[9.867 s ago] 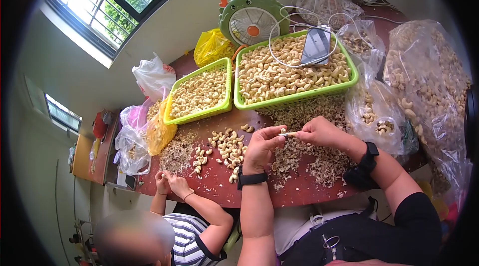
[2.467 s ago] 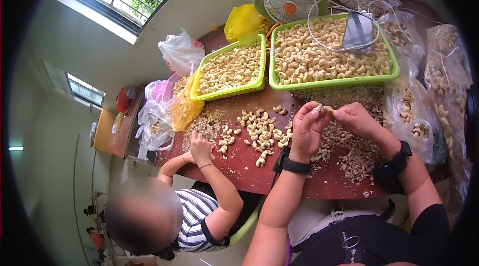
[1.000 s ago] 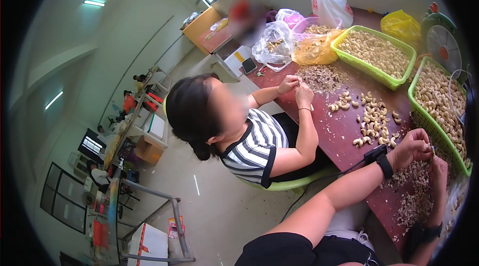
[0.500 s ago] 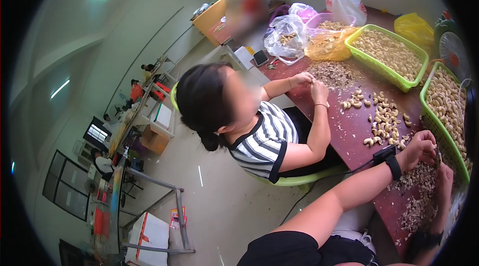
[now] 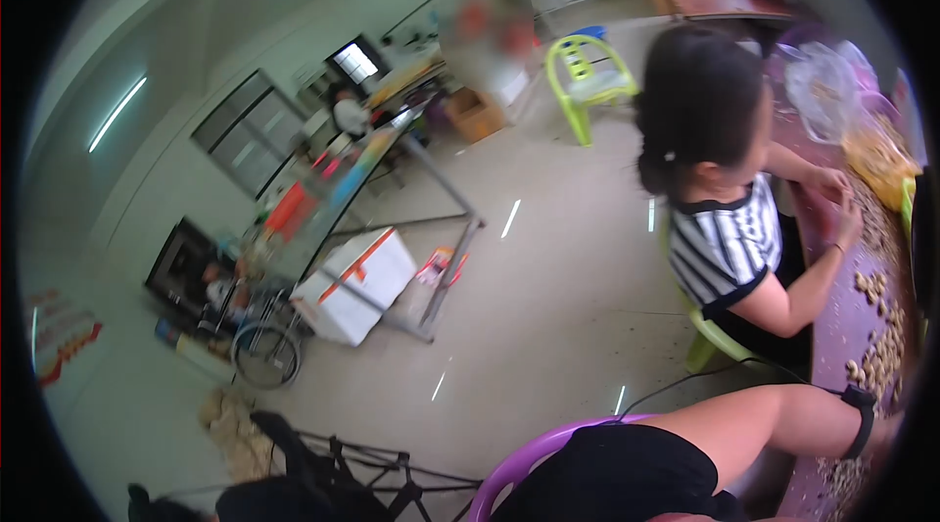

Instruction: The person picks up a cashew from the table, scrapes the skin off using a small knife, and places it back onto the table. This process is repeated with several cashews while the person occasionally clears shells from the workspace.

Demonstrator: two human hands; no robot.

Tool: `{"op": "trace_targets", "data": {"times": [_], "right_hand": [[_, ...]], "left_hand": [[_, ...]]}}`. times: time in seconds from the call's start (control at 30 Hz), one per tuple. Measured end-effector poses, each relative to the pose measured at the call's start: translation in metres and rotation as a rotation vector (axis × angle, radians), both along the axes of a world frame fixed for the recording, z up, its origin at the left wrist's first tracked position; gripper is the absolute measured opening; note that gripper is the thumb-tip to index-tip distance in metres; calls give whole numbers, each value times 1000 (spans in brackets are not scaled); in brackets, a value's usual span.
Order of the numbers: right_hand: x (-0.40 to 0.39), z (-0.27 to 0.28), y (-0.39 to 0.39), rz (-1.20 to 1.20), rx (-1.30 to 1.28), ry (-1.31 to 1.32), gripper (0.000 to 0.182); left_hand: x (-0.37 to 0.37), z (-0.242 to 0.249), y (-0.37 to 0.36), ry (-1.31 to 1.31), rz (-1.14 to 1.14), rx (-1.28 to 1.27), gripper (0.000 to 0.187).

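My left hand point(image 5: 886, 432) is at the dark right edge of the view, over the reddish-brown table point(image 5: 819, 380). A black band point(image 5: 862, 421) with a small device circles its wrist. The fingers are hidden, so what they hold does not show. Beyond the hand, peeled cashews point(image 5: 884, 351) lie loose on the table. Nearer me is a heap of brownish skin flakes point(image 5: 844, 478). My right hand is out of view.
Beside me, a co-worker in a striped top point(image 5: 729, 238) sits with both hands point(image 5: 837, 201) together over another flake heap point(image 5: 874, 218). Plastic bags point(image 5: 821, 96) stand beyond. A cable point(image 5: 676, 380) hangs near my arm. Behind are a green chair point(image 5: 590, 81), a white box point(image 5: 357, 287) and a wheelchair point(image 5: 266, 354).
The view has swung left, bringing more room in. The nut baskets have mostly left the right edge. My right hand went out of view, and my left now shows only at the edge.
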State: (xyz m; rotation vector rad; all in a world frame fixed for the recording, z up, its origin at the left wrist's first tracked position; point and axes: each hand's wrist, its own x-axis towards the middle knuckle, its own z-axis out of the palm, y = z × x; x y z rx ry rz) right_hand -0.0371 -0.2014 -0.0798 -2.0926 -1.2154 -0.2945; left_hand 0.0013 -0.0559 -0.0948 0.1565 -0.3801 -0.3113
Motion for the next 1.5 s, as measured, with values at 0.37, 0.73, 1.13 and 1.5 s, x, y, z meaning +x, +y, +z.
{"op": "trace_targets", "data": {"times": [0.37, 0.73, 1.13, 1.5], "right_hand": [[-14, -6, 12, 32, 83, 204, 21], [10, -29, -32, -101, 277, 582, 17], [67, -54, -96, -280, 725, 1082, 30], [45, -19, -61, -197, 410, 1060, 36]], "left_hand": [[-100, 80, -29, -317, 454, 884, 8], [-95, 40, 4, -35, 623, 1266, 11], [-45, 67, -33, -323, 396, 2005, 19], [-89, 29, 31, 354, 775, 806, 17]]}}
